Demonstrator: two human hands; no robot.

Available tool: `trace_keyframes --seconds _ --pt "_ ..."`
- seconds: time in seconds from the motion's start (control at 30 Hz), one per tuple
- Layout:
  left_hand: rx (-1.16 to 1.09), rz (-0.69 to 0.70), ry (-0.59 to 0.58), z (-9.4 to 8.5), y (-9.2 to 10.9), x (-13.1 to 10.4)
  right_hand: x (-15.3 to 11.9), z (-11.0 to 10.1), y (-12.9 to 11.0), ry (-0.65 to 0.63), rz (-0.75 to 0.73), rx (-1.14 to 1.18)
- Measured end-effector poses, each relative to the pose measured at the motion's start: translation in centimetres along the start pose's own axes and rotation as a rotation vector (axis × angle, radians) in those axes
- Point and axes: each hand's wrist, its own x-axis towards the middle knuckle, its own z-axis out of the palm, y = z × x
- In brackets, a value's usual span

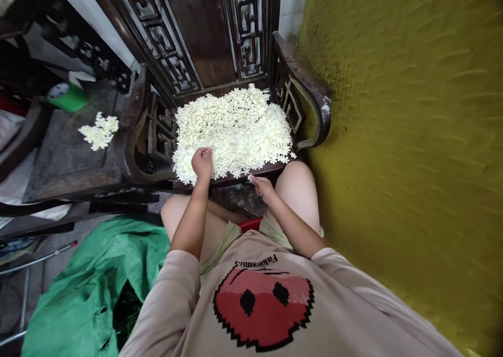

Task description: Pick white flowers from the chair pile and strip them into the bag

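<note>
A thick layer of small white flowers (231, 126) covers the seat of a dark carved wooden chair (215, 48). Over the front left of the flowers is my left hand (202, 162), its fingers curled closed; whatever may be inside them is hidden. My right hand (263, 186) is at the seat's front edge, above my lap, with thumb and finger pinched together. A single white flower (250, 177) shows at its fingertips.
On a wooden surface at left lie a small cluster of white flowers (99, 131) and a green roll (67, 96). A curved armrest (323, 111) bounds the seat's right side, beside a yellow textured panel (408, 137). A green sack (94, 273) lies at lower left.
</note>
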Motion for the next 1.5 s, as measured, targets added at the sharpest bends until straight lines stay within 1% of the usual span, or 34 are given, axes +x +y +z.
trace_keyframes --seconds 0.03,0.07,0.1,0.13,0.17,0.23,0.3,0.33,0.4,0.47,0.53,0.6,0.67,0.7,0.77,0.83,0.93,1.0,1.07,1.13,1.2,1.23,1.27,1.3,1.37,1.43,1.5 --pt "0.007 0.001 0.015 0.1 0.4 0.5 0.0 0.3 0.1 -0.017 -0.010 -0.021" --pt "-0.002 -0.002 0.029 0.1 0.8 0.5 -0.1 0.6 0.1 -0.022 -0.018 -0.046" --pt "-0.026 -0.003 0.031 0.2 1.0 0.0 -0.1 0.7 0.2 -0.021 -0.021 -0.067" --pt "-0.061 0.006 0.014 0.3 1.1 -1.1 -0.2 0.8 0.2 -0.017 -0.019 -0.081" --pt "-0.096 0.023 -0.032 0.4 1.1 -2.5 -0.3 0.8 0.1 -0.016 -0.013 -0.083" --pt "-0.115 0.074 -0.196 0.8 0.9 -6.0 -0.4 0.6 -0.1 -0.040 -0.004 -0.061" --pt "-0.048 0.103 -0.370 1.2 0.5 -9.5 -0.5 0.4 -0.3 -0.111 -0.016 -0.031" --pt "-0.016 0.126 -0.423 1.4 0.4 -10.9 -0.6 0.3 -0.4 -0.151 -0.024 -0.020" --pt "0.012 0.144 -0.464 1.6 0.1 -12.7 -0.8 0.3 -0.6 -0.216 -0.032 -0.005" --pt "-0.007 0.120 -0.459 1.7 -0.1 -13.1 -1.0 0.4 -0.6 -0.250 -0.028 0.011" --pt "-0.072 0.044 -0.453 1.7 -0.2 -12.7 -1.1 0.5 -0.7 -0.273 -0.026 0.031" --pt "-0.162 -0.069 -0.430 1.7 0.0 -11.8 -1.2 0.6 -0.8 -0.287 -0.016 0.048" --pt "-0.261 -0.158 -0.367 1.8 0.3 -10.7 -1.0 0.4 -0.8 -0.266 0.012 0.063" --pt "-0.309 -0.177 -0.330 1.8 0.6 -10.2 -0.9 0.3 -0.8 -0.236 0.033 0.071" --pt "-0.396 -0.178 -0.273 2.0 1.1 -9.1 -0.7 -0.1 -0.8 -0.149 0.084 0.087" --pt "-0.453 -0.177 -0.246 2.3 1.6 -8.1 -0.4 -0.3 -0.6 -0.065 0.128 0.093" --pt "-0.478 -0.205 -0.212 2.9 2.3 -6.3 -0.3 -0.2 -0.4 0.001 0.136 0.086" --pt "-0.479 -0.192 -0.183 3.4 2.7 -4.6 -0.3 0.0 -0.3 0.001 0.135 0.082" --pt "-0.477 -0.134 -0.147 3.8 2.9 -2.3 -0.4 0.3 -0.3 -0.038 0.168 0.111" --pt "-0.461 -0.077 -0.104 3.9 2.7 -0.1 -0.5 0.5 -0.5 -0.090 0.224 0.166" --pt "-0.409 -0.061 -0.059 3.5 1.9 1.1 -0.6 0.5 -0.8 -0.109 0.269 0.213" --pt "-0.369 -0.046 -0.046 3.2 1.2 0.9 -0.6 0.5 -0.9 -0.103 0.284 0.226" --pt "-0.318 -0.009 -0.041 2.8 0.5 0.1 -0.6 0.4 -1.0 -0.090 0.292 0.233" --pt "-0.253 0.059 -0.068 2.4 -0.3 -1.3 -0.5 0.3 -1.0 -0.076 0.296 0.235" --pt "-0.124 0.170 -0.081 1.6 -1.8 -5.4 -0.3 0.3 -0.9 -0.052 0.302 0.228" --pt "-0.034 0.176 -0.128 1.1 -2.8 -10.3 -0.1 0.3 -0.6 -0.044 0.310 0.221" --pt "-0.004 0.157 -0.243 1.1 -3.2 -14.7 -0.1 0.4 -0.2 -0.076 0.285 0.189"
